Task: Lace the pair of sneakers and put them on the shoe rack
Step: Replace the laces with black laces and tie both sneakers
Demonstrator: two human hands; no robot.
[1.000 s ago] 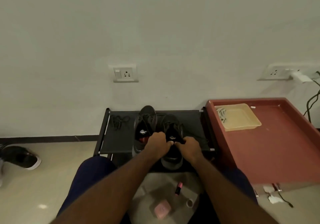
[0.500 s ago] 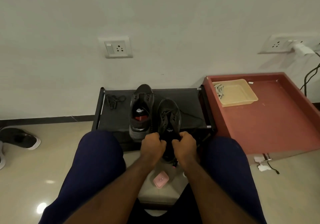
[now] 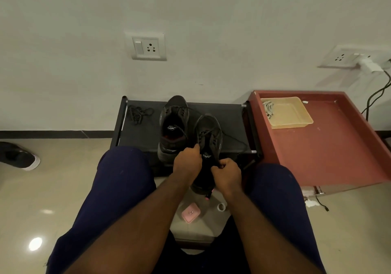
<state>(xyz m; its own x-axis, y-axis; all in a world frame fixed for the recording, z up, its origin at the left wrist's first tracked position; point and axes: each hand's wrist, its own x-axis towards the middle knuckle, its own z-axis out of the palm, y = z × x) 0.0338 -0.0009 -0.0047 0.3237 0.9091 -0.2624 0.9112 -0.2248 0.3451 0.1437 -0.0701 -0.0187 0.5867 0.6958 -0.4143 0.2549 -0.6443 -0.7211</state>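
Two dark grey sneakers are in front of me. The left sneaker (image 3: 174, 125) stands on the black shoe rack (image 3: 146, 134), toe to the wall. The right sneaker (image 3: 209, 136) is tilted up off the rack's front edge, its heel held between my hands. My left hand (image 3: 187, 161) pinches a dark lace end at the sneaker's left side. My right hand (image 3: 227, 173) grips the other lace end at its right side. A thin lace (image 3: 234, 139) trails over the rack to the right. A loose bundle of black lace (image 3: 138, 113) lies at the rack's back left.
A red-brown cabinet top (image 3: 330, 146) stands right of the rack, with a yellow tray (image 3: 289, 112) on it. A pink case (image 3: 190, 212), a pink stick and a small white ring lie on the seat between my knees. Another shoe (image 3: 19, 156) lies on the floor far left.
Both hands have drawn the right sneaker back off the rack towards me and tipped it up. The view has dropped lower, showing my knees.
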